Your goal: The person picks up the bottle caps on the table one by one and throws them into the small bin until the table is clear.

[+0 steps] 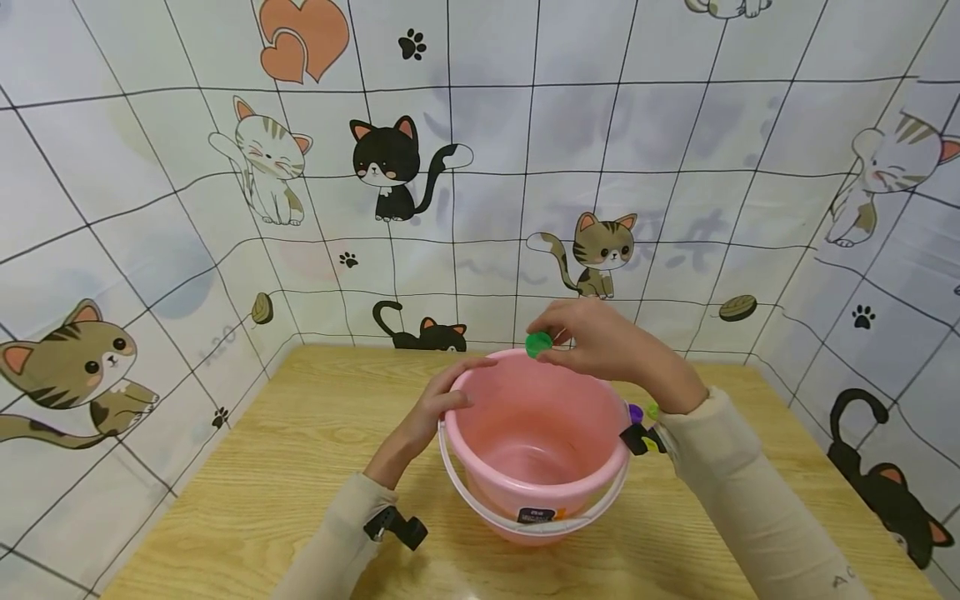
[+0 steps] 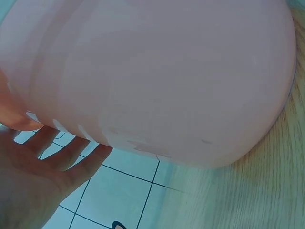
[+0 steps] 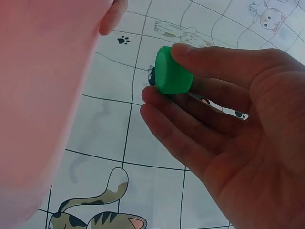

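Observation:
A pink plastic bucket point(image 1: 525, 487) with a white handle point(image 1: 457, 475) stands upright on the wooden table. My left hand point(image 1: 431, 410) holds it at the left of the rim, thumb over the edge. In the left wrist view the fingers point(image 2: 71, 157) lie along the outside of the bucket wall point(image 2: 181, 81). Over the far rim, my right hand point(image 1: 592, 337) pinches a small green cap-shaped piece point(image 1: 538, 344) between thumb and fingers. The right wrist view shows that green piece point(image 3: 172, 71) as short, round and smooth. No object shows on the visible bucket floor.
Beside the bucket's right side, small purple point(image 1: 635, 413) and yellow-green pieces point(image 1: 652, 411) show partly behind the right wrist strap point(image 1: 637, 439). The wooden table point(image 1: 315, 442) meets a cat-patterned wall covering point(image 1: 495, 225) at the back and sides.

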The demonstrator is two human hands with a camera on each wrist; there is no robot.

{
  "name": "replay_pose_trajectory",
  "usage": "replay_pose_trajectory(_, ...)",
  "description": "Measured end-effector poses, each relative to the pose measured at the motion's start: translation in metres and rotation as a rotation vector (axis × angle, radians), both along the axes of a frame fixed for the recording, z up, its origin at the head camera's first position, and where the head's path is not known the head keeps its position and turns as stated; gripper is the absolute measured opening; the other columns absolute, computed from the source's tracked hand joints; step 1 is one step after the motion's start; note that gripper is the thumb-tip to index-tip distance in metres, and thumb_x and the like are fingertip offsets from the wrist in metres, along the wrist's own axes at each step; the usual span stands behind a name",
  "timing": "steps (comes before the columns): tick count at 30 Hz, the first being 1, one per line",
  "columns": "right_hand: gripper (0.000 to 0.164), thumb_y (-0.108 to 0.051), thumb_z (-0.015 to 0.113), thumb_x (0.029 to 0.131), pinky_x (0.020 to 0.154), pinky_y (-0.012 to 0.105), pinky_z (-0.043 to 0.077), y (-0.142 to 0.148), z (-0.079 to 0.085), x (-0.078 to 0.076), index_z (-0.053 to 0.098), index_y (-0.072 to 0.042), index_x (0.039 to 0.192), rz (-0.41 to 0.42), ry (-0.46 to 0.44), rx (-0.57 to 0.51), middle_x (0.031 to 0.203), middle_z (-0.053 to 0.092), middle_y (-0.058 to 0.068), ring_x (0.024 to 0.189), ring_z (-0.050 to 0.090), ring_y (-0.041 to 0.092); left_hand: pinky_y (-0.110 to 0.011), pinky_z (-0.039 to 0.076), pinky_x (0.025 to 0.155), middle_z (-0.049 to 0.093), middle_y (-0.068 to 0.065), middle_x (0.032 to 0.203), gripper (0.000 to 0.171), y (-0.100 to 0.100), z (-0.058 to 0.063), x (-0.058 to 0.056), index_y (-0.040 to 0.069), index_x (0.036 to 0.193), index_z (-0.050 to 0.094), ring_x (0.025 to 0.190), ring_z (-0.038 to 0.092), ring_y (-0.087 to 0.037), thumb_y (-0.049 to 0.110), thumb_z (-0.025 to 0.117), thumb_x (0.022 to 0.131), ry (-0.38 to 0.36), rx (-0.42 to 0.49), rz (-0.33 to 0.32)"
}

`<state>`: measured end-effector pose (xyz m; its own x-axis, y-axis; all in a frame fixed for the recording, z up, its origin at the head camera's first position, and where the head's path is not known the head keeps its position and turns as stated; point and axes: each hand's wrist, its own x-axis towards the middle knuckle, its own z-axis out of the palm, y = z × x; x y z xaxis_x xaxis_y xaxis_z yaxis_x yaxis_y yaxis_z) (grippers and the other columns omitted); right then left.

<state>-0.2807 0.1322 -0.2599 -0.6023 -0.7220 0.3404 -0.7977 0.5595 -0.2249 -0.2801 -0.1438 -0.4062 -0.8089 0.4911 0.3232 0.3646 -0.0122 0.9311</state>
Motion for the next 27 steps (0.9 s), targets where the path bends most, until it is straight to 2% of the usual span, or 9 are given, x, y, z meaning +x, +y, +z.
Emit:
replay_pose_trajectory(7,0.022,-0.013,0.079,0.088,0.077,0.036,0.062,-0.004,0.001,0.001,0.077,-0.008,0.109,0.019,-0.027,0.022,0.105,0.076,0.004,0.090,0.072,0.021,-0.049,0.063,0.076,0.050,-0.017,0.151,0.060,0.000,0.002,0.001,0.016,0.152,0.051,0.089,0.072,-0.045,0.017,0.052,0.092,0.009,0.002,0.004)
replay_pose_trajectory(15,0.029,-0.009,0.076,0.089,0.081,0.038,0.062,-0.005,0.001,0.001,0.074,-0.007,0.118,0.001,-0.060,0.041,0.114,0.074,0.006,0.096,0.072,0.020,-0.051,0.062,0.081,0.048,-0.013,0.154,0.060,0.001,0.005,0.004,0.014,0.151,0.051,0.111,0.065,-0.046,0.016,0.053,0.091,0.015,0.014,0.021)
replay_pose_trajectory(20,0.028,-0.008,0.074,0.089,0.082,0.039,0.062,-0.004,0.002,0.000,0.076,-0.006,0.117,-0.010,-0.073,0.060,0.115,0.074,0.007,0.097,0.072,0.022,-0.051,0.061,0.085,0.047,-0.010,0.155,0.060,0.000,0.007,0.005,0.015,0.150,0.051,0.121,0.061,-0.042,0.020,0.055,0.091,0.017,0.001,0.028)
replay_pose_trajectory(23,0.026,-0.008,0.075,0.089,0.083,0.039,0.062,-0.004,0.002,-0.001,0.076,-0.006,0.115,-0.017,-0.070,0.075,0.113,0.074,0.008,0.096,0.072,0.023,-0.053,0.061,0.086,0.048,-0.011,0.154,0.061,0.001,0.010,0.006,0.012,0.150,0.051,0.122,0.060,-0.042,0.019,0.055,0.089,0.045,-0.014,0.032)
replay_pose_trajectory(27,0.026,-0.008,0.076,0.088,0.084,0.039,0.062,-0.003,0.002,-0.002,0.077,-0.006,0.114,-0.023,-0.075,0.079,0.113,0.074,0.007,0.096,0.073,0.022,-0.058,0.060,0.082,0.049,-0.015,0.152,0.068,0.003,0.012,0.009,0.009,0.149,0.050,0.116,0.061,-0.046,0.013,0.054,0.081,0.088,-0.032,0.037)
